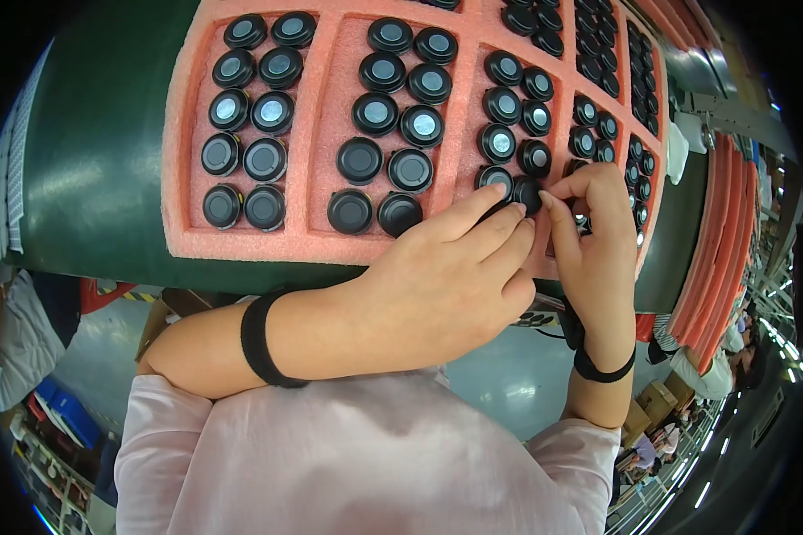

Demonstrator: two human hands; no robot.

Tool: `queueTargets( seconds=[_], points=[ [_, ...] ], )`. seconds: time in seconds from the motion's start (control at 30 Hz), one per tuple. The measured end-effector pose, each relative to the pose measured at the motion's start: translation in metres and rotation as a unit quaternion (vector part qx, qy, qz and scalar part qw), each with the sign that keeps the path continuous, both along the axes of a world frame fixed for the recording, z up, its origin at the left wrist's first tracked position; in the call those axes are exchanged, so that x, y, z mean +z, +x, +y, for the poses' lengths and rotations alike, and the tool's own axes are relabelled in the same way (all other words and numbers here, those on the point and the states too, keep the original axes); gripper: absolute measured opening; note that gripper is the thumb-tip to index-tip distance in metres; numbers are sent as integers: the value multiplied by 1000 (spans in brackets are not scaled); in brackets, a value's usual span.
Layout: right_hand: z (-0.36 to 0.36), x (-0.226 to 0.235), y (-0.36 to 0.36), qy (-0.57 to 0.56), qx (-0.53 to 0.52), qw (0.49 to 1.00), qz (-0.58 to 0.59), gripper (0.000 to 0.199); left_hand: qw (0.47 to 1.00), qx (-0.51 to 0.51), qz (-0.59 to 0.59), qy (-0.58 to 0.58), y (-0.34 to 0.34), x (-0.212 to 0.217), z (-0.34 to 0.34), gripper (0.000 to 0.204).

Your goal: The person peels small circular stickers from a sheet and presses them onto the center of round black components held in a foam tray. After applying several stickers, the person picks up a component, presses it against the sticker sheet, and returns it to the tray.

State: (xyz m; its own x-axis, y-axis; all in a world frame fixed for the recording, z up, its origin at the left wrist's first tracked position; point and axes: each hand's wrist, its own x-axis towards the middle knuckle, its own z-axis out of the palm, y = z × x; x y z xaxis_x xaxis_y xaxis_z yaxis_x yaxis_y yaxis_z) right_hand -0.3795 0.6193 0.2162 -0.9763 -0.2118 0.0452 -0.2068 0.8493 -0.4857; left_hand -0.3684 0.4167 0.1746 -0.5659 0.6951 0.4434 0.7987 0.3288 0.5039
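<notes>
Person: pale pink short-sleeved fabric top (357, 455), lower frame; black elastic wristband (260, 339) left forearm; black wristband (598, 366) right wrist.

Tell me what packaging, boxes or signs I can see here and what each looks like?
Pink foam tray: on the green belt, ribbed compartments holding round black parts.
Cardboard boxes: floor at lower right, brown, small and blurred.
Blue crate: floor at lower left, partly seen.
No labels, signs or screens can be made out.

A factory line: green conveyor belt (98, 160) (workers (709, 370) seated alongside), pink foam trays (321, 134)
</notes>
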Motion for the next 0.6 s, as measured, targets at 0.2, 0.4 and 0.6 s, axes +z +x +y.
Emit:
queueTargets(
  seconds=[0.2,0.4,0.6],
  points=[
    [3,4,19,72,61,992,79,27,997,29,-48,-49,-2,17,-25,33],
    [-5,3,30,169,66,981,65,46,993,23,-63,-95,-8,20,-30,34],
    [-8,13,24,210,89,972,59,50,991,14,-54,-121,-9,19,-28,35]
  ],
)
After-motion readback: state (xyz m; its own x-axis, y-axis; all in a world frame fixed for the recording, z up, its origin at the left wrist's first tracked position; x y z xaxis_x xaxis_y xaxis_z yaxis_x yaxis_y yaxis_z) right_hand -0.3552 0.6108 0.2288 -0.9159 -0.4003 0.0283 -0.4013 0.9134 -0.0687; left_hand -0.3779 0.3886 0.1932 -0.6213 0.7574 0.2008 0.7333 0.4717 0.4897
